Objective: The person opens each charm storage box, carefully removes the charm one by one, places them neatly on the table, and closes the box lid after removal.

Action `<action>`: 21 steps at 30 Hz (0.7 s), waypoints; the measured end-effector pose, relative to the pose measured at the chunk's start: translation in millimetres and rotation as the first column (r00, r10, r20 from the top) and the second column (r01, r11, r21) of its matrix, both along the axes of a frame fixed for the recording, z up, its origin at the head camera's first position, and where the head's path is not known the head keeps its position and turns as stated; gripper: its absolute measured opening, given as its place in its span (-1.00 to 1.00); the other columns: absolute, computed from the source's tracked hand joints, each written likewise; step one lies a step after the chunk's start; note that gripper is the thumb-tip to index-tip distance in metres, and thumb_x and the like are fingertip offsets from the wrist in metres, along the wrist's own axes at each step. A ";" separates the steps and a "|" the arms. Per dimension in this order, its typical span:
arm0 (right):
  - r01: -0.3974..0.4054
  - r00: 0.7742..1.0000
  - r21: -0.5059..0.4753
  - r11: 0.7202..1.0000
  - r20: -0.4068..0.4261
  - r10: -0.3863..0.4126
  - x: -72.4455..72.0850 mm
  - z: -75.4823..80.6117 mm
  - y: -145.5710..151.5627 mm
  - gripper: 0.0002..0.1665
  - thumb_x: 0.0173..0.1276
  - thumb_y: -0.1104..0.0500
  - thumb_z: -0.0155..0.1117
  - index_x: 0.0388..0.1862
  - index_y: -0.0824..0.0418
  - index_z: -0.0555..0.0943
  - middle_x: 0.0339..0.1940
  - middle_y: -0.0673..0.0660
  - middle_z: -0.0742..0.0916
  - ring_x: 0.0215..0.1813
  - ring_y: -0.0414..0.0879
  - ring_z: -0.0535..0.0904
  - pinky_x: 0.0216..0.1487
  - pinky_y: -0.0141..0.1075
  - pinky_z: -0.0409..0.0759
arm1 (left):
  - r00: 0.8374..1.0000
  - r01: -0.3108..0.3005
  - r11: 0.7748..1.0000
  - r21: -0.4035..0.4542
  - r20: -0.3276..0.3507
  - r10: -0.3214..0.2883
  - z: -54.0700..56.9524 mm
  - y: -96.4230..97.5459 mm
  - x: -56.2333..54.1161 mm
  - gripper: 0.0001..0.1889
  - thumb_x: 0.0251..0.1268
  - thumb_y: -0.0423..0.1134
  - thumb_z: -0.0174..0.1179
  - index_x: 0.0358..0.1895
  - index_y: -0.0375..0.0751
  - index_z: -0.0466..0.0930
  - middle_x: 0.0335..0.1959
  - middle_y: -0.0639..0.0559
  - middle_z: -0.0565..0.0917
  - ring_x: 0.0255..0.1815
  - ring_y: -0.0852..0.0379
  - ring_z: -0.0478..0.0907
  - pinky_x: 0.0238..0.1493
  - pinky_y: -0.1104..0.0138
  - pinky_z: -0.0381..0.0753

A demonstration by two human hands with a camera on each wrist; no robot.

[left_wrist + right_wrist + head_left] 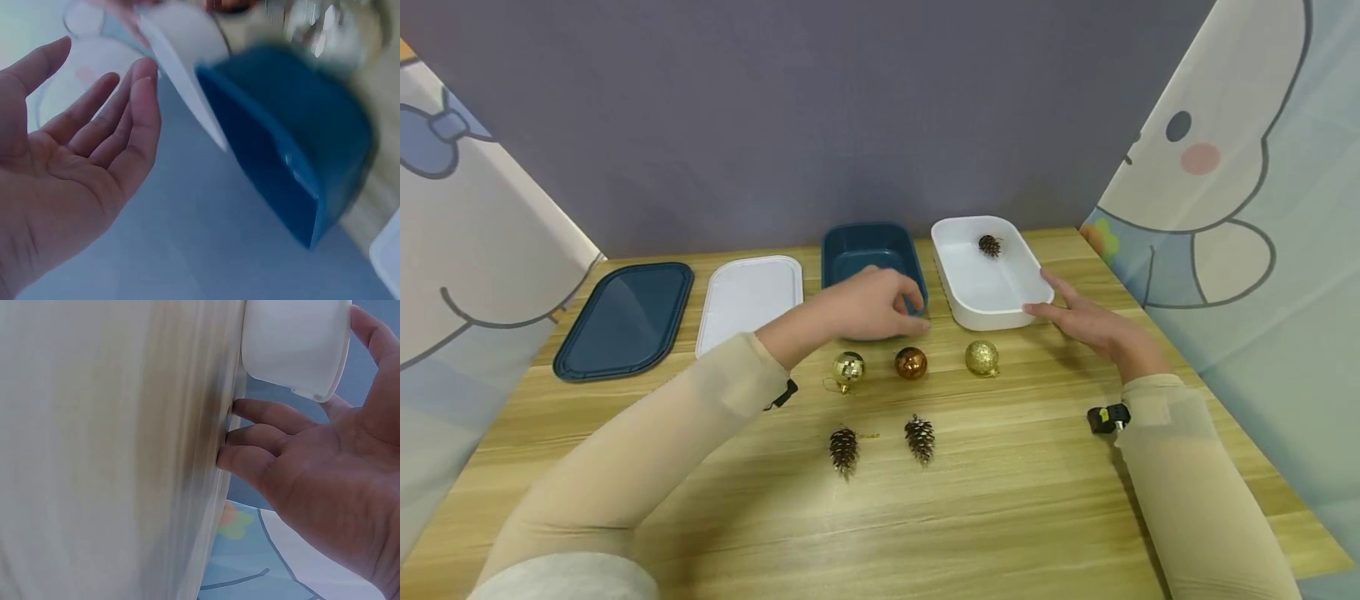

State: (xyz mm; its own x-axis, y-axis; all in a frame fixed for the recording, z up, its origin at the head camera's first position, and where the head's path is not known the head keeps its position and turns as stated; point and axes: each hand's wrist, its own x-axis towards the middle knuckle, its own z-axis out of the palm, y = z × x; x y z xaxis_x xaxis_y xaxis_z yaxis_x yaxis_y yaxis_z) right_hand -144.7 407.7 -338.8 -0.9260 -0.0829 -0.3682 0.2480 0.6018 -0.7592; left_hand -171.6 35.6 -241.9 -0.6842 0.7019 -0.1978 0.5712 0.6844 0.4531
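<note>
My left hand [876, 304] hovers over the near part of the dark blue box [871, 238], fingers loosely bent. Nothing lies in its palm in the left wrist view. At the near right corner of the white box [973, 315], my right hand [1086, 321] rests its thumb and a finger against the outside. Its other fingers reach down to the table in the right wrist view. A pinecone [989, 246] lies inside the white box. In front of the boxes are a mirrored gold ball [849, 367], a copper ball [912, 363] and a glittery gold ball [981, 357].
Two more pinecones, one left [844, 450] and one right [920, 438], lie nearer on the wooden table [1000, 517]. A dark blue lid [625, 321] and a white lid [751, 296] lie flat at the left. A grey wall [850, 117] stands behind the boxes.
</note>
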 end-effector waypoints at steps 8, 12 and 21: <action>-0.013 1.000 0.002 1.000 0.000 0.013 0.1 0.6 -0.1 0.18 0.59 -0.40 0.11 0.70 -0.47 -0.56 0.78 0.23 -0.41 0.76 0.52 -0.40 0.56 0.62 -0.18 | 0.994 -0.078 0.995 0.063 -0.077 0.083 10.8 25.9 -74.8 -0.65 0.62 0.03 0.19 0.18 -0.08 0.74 0.23 -0.02 0.72 0.25 -0.04 0.60 0.34 0.03 0.58; -0.032 0.999 0.012 0.999 -0.004 0.032 -1.8 -1.1 -3.5 0.17 0.58 -0.41 0.12 0.70 -0.49 -0.54 0.79 0.22 -0.38 0.76 0.52 -0.37 0.56 0.61 -0.16 | 0.990 -0.134 0.988 0.082 -0.043 0.137 9.0 44.4 -103.5 -0.59 0.62 0.02 0.18 0.26 -0.15 0.70 0.37 -0.06 0.66 0.38 -0.07 0.54 0.39 0.04 0.58; -0.031 0.999 0.015 0.999 0.016 0.030 -3.4 0.4 -3.9 0.17 0.56 -0.43 0.13 0.67 -0.56 -0.54 0.80 0.23 -0.36 0.75 0.54 -0.36 0.55 0.63 -0.17 | 0.967 -0.254 0.965 0.067 -0.008 0.255 -2.4 95.5 -140.5 -0.70 0.58 -0.05 0.18 0.03 -0.19 0.73 0.21 -0.03 0.69 0.15 0.07 0.54 0.08 0.29 0.58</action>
